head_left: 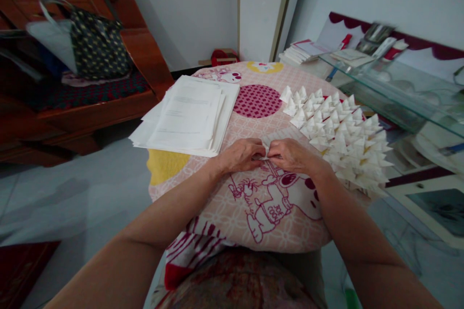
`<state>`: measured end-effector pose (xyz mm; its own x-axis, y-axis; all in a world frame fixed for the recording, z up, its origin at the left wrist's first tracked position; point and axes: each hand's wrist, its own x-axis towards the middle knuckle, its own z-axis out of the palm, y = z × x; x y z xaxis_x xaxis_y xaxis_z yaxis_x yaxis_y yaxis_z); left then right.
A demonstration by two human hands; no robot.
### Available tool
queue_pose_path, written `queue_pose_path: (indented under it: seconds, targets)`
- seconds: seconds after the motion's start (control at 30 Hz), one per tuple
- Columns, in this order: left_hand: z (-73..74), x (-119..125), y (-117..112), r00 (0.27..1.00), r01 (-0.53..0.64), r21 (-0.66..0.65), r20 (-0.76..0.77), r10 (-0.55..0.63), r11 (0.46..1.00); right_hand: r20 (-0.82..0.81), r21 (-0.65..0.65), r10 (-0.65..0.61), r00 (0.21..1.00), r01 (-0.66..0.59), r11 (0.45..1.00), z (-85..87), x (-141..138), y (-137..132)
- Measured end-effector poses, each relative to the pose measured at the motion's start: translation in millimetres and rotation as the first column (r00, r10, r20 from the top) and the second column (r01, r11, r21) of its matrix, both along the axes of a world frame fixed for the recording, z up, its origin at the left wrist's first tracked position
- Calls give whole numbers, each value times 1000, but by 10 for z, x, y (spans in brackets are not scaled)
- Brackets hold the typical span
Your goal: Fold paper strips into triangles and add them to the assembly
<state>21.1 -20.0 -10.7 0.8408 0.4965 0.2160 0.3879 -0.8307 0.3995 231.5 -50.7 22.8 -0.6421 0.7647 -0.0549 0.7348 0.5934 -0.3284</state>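
Observation:
Both hands meet over the middle of a round table with a pink cartoon-print tablecloth (224, 215). My left hand (243, 154) pinches one side of a small piece of white paper (267, 147), and my right hand (290, 155) pinches the other. Fingers hide most of the paper, so its folds cannot be made out. Close to my right hand stand many pointed folded white paper pieces (337, 130) in dense rows. Left of my left hand lies a stack of white paper sheets (186, 116), the upper ones with faint printed lines.
A glass shelf (391, 84) on the right carries a metal container (379, 34) and small items. Papers (302, 50) are piled at its left end. At the left, a wooden bench (145, 58) holds a dark patterned bag (97, 43). A red object (223, 57) sits behind the table.

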Motion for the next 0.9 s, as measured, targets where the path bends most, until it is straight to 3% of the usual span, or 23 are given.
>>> queue_pose_path:
  seconds: [0.2,0.3,0.5,0.67,0.9]
  targets:
    - [-5,9,-40,994,24,144,-113,-7,989,16,-3,-16,1000,16,1000,-32,6,38]
    - [-25,16,-41,994,5,153,-106,12,988,14,-4,-46,999,46,999,-45,5,47]
    - [-39,32,15,988,-151,-29,20,151,988,-62,-48,-118,991,115,992,-5,31,70]
    - [-37,41,86,948,-309,-214,8,318,927,-143,-213,-290,946,257,943,-53,72,124]
    - [-41,48,173,921,-357,-406,-2,390,841,-158,-271,-425,891,375,887,-111,67,163]
